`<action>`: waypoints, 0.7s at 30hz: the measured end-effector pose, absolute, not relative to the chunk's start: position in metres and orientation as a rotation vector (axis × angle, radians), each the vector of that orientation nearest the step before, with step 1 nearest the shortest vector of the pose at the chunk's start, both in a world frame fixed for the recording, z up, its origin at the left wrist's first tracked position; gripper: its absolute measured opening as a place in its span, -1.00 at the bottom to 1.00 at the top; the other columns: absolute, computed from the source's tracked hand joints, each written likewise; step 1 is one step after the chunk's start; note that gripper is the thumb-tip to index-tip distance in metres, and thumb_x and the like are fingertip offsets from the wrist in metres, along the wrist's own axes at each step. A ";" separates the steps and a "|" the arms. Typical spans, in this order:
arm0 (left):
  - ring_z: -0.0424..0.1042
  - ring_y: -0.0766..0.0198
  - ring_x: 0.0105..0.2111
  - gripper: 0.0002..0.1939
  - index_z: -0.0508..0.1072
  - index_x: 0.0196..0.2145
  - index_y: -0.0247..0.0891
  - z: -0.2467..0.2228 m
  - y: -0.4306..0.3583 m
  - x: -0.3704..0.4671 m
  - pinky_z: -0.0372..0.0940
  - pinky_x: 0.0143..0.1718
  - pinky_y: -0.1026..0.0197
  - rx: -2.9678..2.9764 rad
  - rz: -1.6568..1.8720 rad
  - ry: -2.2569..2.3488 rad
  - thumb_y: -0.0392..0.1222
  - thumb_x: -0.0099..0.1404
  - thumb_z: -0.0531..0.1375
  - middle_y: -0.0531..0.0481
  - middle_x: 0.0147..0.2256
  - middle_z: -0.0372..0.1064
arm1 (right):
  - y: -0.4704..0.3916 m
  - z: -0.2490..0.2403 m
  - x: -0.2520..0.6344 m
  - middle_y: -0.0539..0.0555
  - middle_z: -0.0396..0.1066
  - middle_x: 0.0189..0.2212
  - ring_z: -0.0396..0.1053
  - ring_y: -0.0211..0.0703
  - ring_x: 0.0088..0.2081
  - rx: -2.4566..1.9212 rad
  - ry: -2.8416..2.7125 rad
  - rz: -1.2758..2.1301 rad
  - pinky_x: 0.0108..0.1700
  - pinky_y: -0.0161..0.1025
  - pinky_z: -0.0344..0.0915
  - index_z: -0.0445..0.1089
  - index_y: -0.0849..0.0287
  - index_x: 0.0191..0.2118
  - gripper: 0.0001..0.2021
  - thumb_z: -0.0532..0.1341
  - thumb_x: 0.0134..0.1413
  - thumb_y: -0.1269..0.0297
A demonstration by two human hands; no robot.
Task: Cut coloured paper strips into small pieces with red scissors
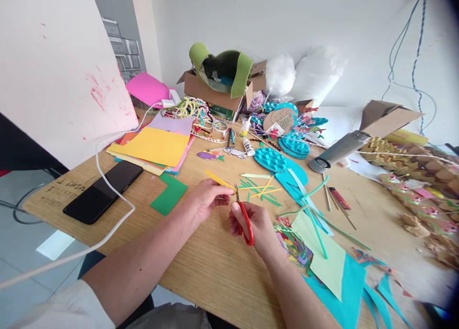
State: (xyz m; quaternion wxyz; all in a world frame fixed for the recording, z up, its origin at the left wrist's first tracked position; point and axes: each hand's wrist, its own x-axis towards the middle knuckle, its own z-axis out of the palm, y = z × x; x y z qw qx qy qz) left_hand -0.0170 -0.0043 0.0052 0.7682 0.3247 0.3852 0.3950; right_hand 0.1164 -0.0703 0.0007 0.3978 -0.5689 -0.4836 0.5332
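My left hand (208, 199) pinches a narrow yellow paper strip (218, 180) between thumb and fingers. In my right hand (256, 224) is a pair of scissors (246, 223) with red handles, its blades pointing up at the strip's right end. Just beyond the blades lies a loose pile of thin green paper strips (270, 198) and yellow paper strips (263, 186). To the left of my left hand rests an L-shaped piece of green paper (169, 194). Colourful paper scraps (292, 243) are heaped right of my right hand.
A black phone (103, 191) and a stack of coloured paper (154, 146) occupy the table's left, with a white cable (131, 205) crossing there. Glue bottles (248, 147), a blue egg-carton piece (269, 160) and a metal flask (339, 152) stand farther back. Light green paper (324, 255) lies at right.
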 end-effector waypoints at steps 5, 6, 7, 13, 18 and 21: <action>0.27 0.41 -0.56 -0.81 0.41 -0.58 -0.35 0.005 -0.005 -0.016 0.19 -0.48 0.29 0.692 0.860 0.840 -0.31 -0.21 0.34 0.07 -0.58 0.32 | -0.070 0.005 0.116 0.01 0.34 -0.71 0.28 -0.28 -0.71 -1.481 -1.240 1.335 -0.64 -0.37 0.25 0.24 0.19 -0.59 -0.49 0.28 -0.18 -0.23; 0.27 0.41 -0.56 -0.81 0.41 -0.58 -0.35 0.006 -0.005 -0.016 0.19 -0.48 0.29 0.688 0.861 0.842 -0.32 -0.22 0.35 0.07 -0.58 0.32 | -0.070 0.006 0.115 0.01 0.34 -0.72 0.28 -0.29 -0.71 -1.483 -1.242 1.334 -0.64 -0.37 0.24 0.24 0.19 -0.59 -0.49 0.28 -0.18 -0.23; 0.27 0.42 -0.56 -0.81 0.41 -0.58 -0.34 0.006 -0.005 -0.016 0.19 -0.48 0.29 0.684 0.862 0.842 -0.32 -0.22 0.35 0.07 -0.58 0.32 | -0.071 0.006 0.115 0.01 0.34 -0.72 0.28 -0.29 -0.71 -1.482 -1.245 1.335 -0.64 -0.37 0.24 0.24 0.19 -0.59 -0.49 0.28 -0.18 -0.22; 0.27 0.43 -0.56 -0.80 0.43 -0.56 -0.35 0.006 -0.005 -0.017 0.19 -0.48 0.29 0.678 0.856 0.833 -0.33 -0.22 0.35 0.07 -0.56 0.33 | -0.071 0.004 0.117 0.01 0.34 -0.73 0.29 -0.28 -0.70 -1.477 -1.256 1.331 -0.63 -0.37 0.24 0.24 0.19 -0.59 -0.49 0.28 -0.17 -0.22; 0.26 0.42 -0.57 -0.82 0.43 -0.60 -0.35 0.006 -0.004 -0.017 0.19 -0.48 0.29 0.685 0.829 0.843 -0.31 -0.22 0.35 0.07 -0.59 0.31 | -0.070 0.004 0.117 0.01 0.34 -0.72 0.29 -0.28 -0.71 -1.469 -1.249 1.342 -0.63 -0.37 0.25 0.24 0.19 -0.59 -0.49 0.29 -0.18 -0.21; 0.27 0.41 -0.57 -0.83 0.44 -0.61 -0.36 0.005 -0.004 -0.017 0.19 -0.47 0.28 0.715 0.815 0.850 -0.29 -0.20 0.35 0.06 -0.61 0.31 | -0.071 0.004 0.117 0.03 0.36 -0.70 0.30 -0.28 -0.71 -1.471 -1.248 1.337 -0.63 -0.37 0.25 0.25 0.19 -0.58 -0.49 0.29 -0.18 -0.21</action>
